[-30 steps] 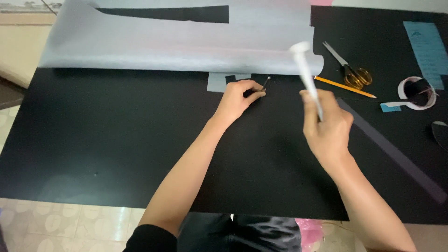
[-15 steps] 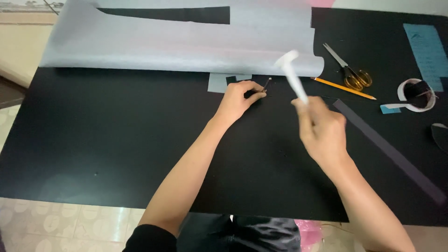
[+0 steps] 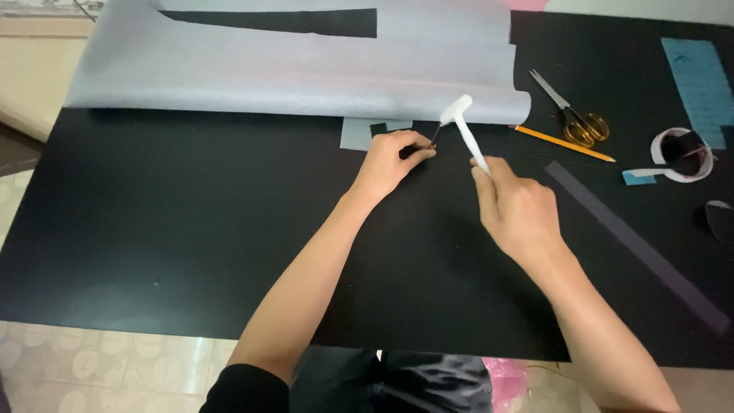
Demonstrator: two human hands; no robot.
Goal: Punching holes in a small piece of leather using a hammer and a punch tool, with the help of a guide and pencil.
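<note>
Pinching a thin dark punch (image 3: 433, 138) upright against the black sheet (image 3: 191, 222), the left hand (image 3: 390, 162) was clenched around it just below the grey paper (image 3: 290, 65). The right hand (image 3: 518, 208), at four o'clock from the left, grasped a white hammer (image 3: 466, 131) whose head sat by the punch's top. Scissors (image 3: 569, 111), a pencil (image 3: 562, 144) and a tape roll (image 3: 680, 153) lay at three o'clock on the table (image 3: 92, 367).

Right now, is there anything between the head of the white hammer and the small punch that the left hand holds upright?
Nothing visible stands between them. The white hammer, held by the right hand, has its head right at the top of the thin punch that the left hand pinches. The folded grey sheet lies just behind, not between.
</note>
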